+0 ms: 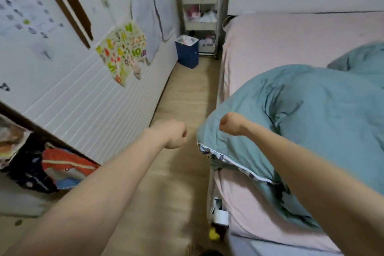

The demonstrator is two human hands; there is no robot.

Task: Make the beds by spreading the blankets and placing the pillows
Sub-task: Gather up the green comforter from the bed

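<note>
A teal blanket lies bunched in a mound on the bed with the pink sheet, its patterned underside showing at the near edge. My right hand is bent down at the wrist at the blanket's left corner, its fingers curled into the fabric and mostly hidden. My left hand hangs over the floor just left of the blanket, fingers curled into a fist with nothing visible in it. A second teal hump lies at the far right; whether it is a pillow or more blanket I cannot tell.
A narrow strip of wooden floor runs between the bed and a white panelled wall with posters. At its far end stand a blue bin and a white shelf cart. Clothes lie piled at the left.
</note>
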